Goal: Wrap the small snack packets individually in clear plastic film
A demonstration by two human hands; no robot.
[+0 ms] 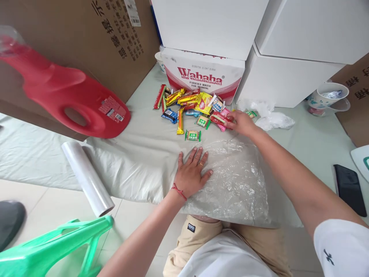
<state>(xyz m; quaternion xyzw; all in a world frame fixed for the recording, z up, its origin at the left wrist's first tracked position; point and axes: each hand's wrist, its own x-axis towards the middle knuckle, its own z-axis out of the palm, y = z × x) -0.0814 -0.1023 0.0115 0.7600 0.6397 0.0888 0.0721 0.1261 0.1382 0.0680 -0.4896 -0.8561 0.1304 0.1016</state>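
Observation:
My left hand [191,173] lies flat with its fingers spread, resting on the edge of a sheet of clear plastic film [236,181] on the cloth-covered table. My right hand [240,122] reaches to the right side of a pile of wrapped snacks, its fingers closed on a red snack packet [219,118]. Around it lie a yellow snack packet [204,103], a blue packet [170,115], and red stick packets [159,97]. Closest to my left fingertips is a green-ended biscuit packet [193,135]. A pink packet partly shows beneath the red one.
Behind the snacks stands a Wahaha water carton [201,73] under white boxes [210,27]. A red detergent bottle [66,88] and a film roll [88,179] are at left. Crumpled plastic [273,117], paper cups [331,94] and a phone [349,188] sit at right. A green stool [52,246] is lower left.

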